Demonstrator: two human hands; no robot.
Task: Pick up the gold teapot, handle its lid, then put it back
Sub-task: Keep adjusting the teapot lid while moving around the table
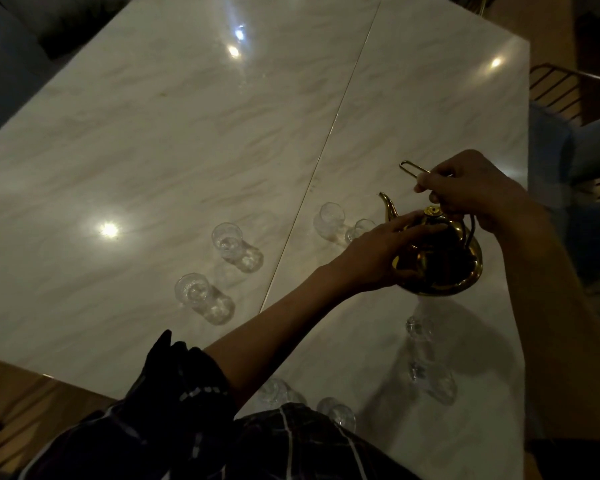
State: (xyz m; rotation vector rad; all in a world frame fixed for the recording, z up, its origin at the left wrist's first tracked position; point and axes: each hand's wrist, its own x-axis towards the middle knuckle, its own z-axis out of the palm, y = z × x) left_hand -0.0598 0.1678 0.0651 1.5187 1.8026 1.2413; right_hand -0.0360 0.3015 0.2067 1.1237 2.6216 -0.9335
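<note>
The gold teapot is held just above the white marble table, at the right side. Its curved spout points up and left, and its lid with a flat round knob sits on top. My right hand grips the teapot's thin wire handle, whose loop sticks out to the left of my fingers. My left hand wraps the left flank of the pot, thumb low on the body and fingers stretched across the shoulder just below the lid. The pot's shadow falls on the table toward me.
Several clear glasses stand on the table: two left of the seam, two behind my left hand, others near the front edge under the pot. A chair with blue fabric is at the table's right edge.
</note>
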